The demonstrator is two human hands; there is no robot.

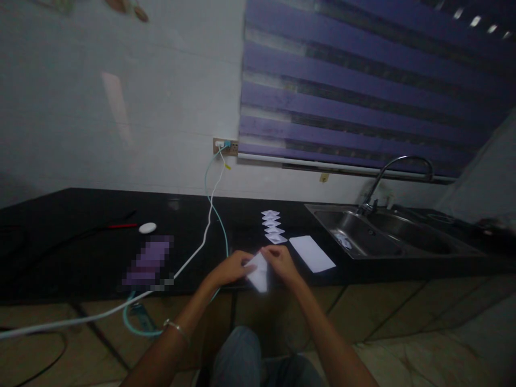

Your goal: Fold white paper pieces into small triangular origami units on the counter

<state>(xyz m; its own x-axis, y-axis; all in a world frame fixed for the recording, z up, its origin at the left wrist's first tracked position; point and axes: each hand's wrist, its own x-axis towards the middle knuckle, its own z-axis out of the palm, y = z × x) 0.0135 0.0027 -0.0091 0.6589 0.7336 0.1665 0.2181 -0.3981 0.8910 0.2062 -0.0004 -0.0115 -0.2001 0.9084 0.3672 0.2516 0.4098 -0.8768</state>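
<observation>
A partly folded piece of white paper (258, 275) is held between my two hands at the counter's front edge. My left hand (234, 267) pinches its left side, with the thumb lying on the paper. At its upper corner, the fingers of my right hand (279, 261) are closed on the paper. Just beyond my hands, several small folded paper pieces (274, 236) stand in a column on the dark counter. To the right of them lies a flat stack or sheet of white paper (313, 253).
A steel double sink (322, 215) with a curved faucet (397, 161) is set in the counter at right. White and teal cables (209, 215) run from a wall outlet (226, 146) across the counter's left part. A white round object (147, 228) and a blurred-out purple item (149, 260) lie further left.
</observation>
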